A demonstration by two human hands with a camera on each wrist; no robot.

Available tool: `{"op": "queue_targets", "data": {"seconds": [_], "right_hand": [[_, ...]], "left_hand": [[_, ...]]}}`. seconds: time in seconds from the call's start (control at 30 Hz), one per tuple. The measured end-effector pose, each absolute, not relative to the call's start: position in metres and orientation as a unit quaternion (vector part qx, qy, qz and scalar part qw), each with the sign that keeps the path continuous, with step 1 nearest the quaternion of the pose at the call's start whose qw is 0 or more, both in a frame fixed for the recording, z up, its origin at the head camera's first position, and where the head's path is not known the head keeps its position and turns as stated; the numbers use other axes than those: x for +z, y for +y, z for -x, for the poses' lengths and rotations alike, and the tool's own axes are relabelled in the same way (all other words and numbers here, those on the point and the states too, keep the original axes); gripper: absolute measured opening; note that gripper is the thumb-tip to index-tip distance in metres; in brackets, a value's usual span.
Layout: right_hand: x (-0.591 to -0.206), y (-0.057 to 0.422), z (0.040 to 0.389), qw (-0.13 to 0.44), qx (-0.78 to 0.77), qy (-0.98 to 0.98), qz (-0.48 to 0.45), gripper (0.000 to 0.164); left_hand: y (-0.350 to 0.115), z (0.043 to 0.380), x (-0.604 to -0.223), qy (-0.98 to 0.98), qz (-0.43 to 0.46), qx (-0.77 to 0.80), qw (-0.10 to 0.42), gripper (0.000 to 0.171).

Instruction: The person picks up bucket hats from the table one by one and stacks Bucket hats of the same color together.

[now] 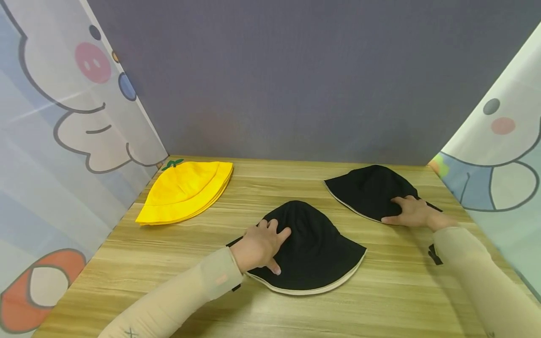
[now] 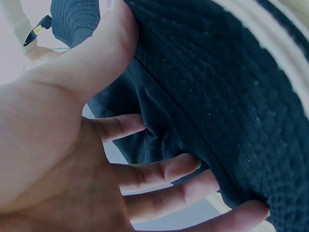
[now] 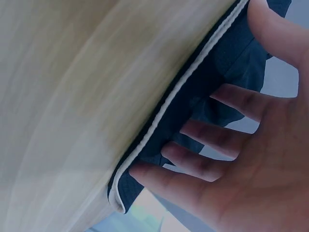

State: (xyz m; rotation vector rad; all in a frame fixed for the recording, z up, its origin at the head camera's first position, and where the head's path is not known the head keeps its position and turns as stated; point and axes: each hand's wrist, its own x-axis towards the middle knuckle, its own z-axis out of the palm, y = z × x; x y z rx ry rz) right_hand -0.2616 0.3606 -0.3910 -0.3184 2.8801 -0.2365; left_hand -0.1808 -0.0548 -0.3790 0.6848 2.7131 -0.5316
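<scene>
In the middle of the table, a black bucket hat [image 1: 313,249] with a beige brim edge stands crown up. My left hand [image 1: 261,246] rests on its left side, fingers spread; in the left wrist view the fingertips [image 2: 186,166] touch the black cloth. A second black bucket hat [image 1: 367,190] sits farther back on the right, also crown up. My right hand [image 1: 409,212] touches its right side. In the right wrist view, the nearly straight fingers [image 3: 169,181] lie against that hat's brim, its light piping along the edge. No clear pinch shows in either hand.
Yellow hats [image 1: 186,192] with layered brims and a green leaf tip lie at the back left of the wooden table [image 1: 380,291]. A grey panel [image 1: 296,84] stands behind, with cartoon-printed sheets [image 1: 38,155] at both sides. A black strap [image 1: 434,256] lies near the right sleeve.
</scene>
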Motion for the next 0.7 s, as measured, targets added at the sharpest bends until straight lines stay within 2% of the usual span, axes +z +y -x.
{"op": "queue_targets", "data": {"seconds": [0.17, 0.3, 0.37, 0.43, 0.57, 0.7], "right_hand": [[-0.388, 0.35, 0.255, 0.132, -0.105, 0.976, 0.134, 0.091], [-0.384, 0.346, 0.253, 0.141, -0.145, 0.965, 0.165, 0.071], [-0.383, 0.348, 0.253, 0.132, -0.162, 0.965, 0.16, 0.06], [-0.381, 0.353, 0.253, 0.12, -0.166, 0.969, 0.138, 0.057], [-0.38, 0.365, 0.25, 0.103, -0.118, 0.986, 0.062, 0.073], [-0.38, 0.372, 0.248, 0.12, -0.074, 0.99, 0.022, 0.089]], "left_hand": [[-0.055, 0.181, -0.379, 0.943, -0.235, -0.181, 0.15, 0.094], [-0.055, 0.181, -0.379, 0.945, -0.23, -0.18, 0.15, 0.094], [-0.055, 0.181, -0.379, 0.945, -0.23, -0.181, 0.15, 0.095], [-0.055, 0.181, -0.378, 0.944, -0.231, -0.182, 0.149, 0.095], [-0.054, 0.179, -0.377, 0.944, -0.234, -0.18, 0.147, 0.095], [-0.053, 0.18, -0.379, 0.945, -0.235, -0.176, 0.148, 0.094]]}}
